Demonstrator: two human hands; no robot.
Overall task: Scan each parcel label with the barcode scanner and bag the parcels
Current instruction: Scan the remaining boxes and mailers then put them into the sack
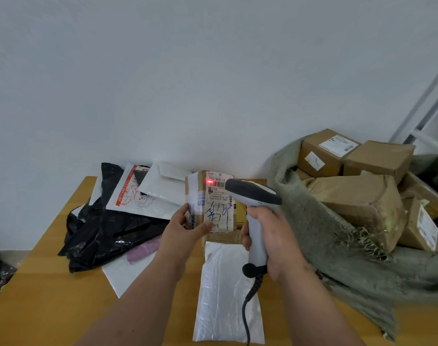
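The left hand [185, 227] gripped a small brown cardboard parcel [211, 203] upright, white label scrawled in blue. Just beside it, the right hand [270, 236] clutched the grey handheld barcode scanner [253, 196]. A red dot glowed on the barcode.

A makeshift parcel-sorting spot, likely a courier pickup point or small mailroom, was set up at a wooden table [50, 283] pushed against a bare white wall [188, 71]. Plastic mailing bags [108, 228] and padded envelopes [163, 186] were heaped toward the table's far left corner, while a grey-green woven sack [325, 240] at the right edge bulged with labelled cardboard boxes [357, 196]. A corded barcode scanner [255, 203] cast a red dot on a shipping label [219, 201]. Metal shelving [422, 116] stood at far right.
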